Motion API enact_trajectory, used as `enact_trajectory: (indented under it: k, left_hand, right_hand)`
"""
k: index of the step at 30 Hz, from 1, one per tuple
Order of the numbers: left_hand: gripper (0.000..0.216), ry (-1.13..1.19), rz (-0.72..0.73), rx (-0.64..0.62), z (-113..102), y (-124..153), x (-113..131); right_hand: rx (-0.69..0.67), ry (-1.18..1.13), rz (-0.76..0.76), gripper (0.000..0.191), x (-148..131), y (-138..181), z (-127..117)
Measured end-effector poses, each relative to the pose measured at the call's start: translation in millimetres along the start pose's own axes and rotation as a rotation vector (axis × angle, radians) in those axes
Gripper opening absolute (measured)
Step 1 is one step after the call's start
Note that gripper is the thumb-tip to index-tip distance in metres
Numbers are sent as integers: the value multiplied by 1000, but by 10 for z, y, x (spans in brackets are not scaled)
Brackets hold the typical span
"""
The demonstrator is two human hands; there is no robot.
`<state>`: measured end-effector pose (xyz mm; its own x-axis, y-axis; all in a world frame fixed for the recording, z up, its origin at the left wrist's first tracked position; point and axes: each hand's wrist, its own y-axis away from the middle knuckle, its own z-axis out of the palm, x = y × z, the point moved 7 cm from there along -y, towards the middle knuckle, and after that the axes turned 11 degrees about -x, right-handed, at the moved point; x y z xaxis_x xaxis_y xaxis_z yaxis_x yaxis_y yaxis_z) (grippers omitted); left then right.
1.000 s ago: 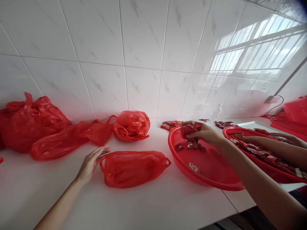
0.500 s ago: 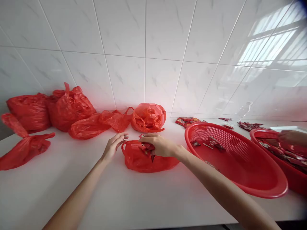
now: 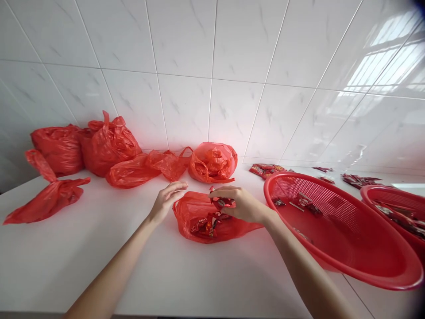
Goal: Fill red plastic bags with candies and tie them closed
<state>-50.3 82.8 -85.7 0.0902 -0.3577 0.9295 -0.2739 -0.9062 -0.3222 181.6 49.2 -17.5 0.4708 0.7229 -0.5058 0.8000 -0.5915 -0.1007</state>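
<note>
A red plastic bag (image 3: 232, 230) lies on the white table with its mouth spread, and several small red wrapped packets (image 3: 203, 225) show inside it. Above its opening, my right hand (image 3: 247, 204) is closed around red wrapped packets (image 3: 219, 202). My left hand (image 3: 168, 201) is at the bag's left rim, fingers stretched out; whether it touches the rim is hard to tell. On my right stands a large red plastic basket (image 3: 345, 239) with a few small packets (image 3: 309, 204) in it.
Full red bags (image 3: 111, 146) and flatter red bags (image 3: 133, 170) line the tiled wall (image 3: 186, 106) on the left and middle. Red packets (image 3: 265, 169) lie behind the basket. A second red basket (image 3: 381, 191), filled with packets, is at the far right.
The view has turned slightly left. Packets now show inside the bag below my right hand, which still holds some. The other person's hand at the second basket is out of view.
</note>
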Motion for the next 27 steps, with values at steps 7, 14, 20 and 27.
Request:
enact_trajectory:
  k: [7,14,20,27]
  left_hand:
    - [31,-90,33,-102,128,26,102]
    - [29,-319,27,-278,314,77,162]
    - [29,-419,30,-310,401,96,154]
    - [26,-515,51,-315,406,106,123]
  right_hand:
    - [-65,-27,36,50,43,75,125]
    - [-120,14,23,43,7,40,178]
    - [-76,-31,29,40,41,39,163]
    - [84,-273,72,34,-11,177,46]
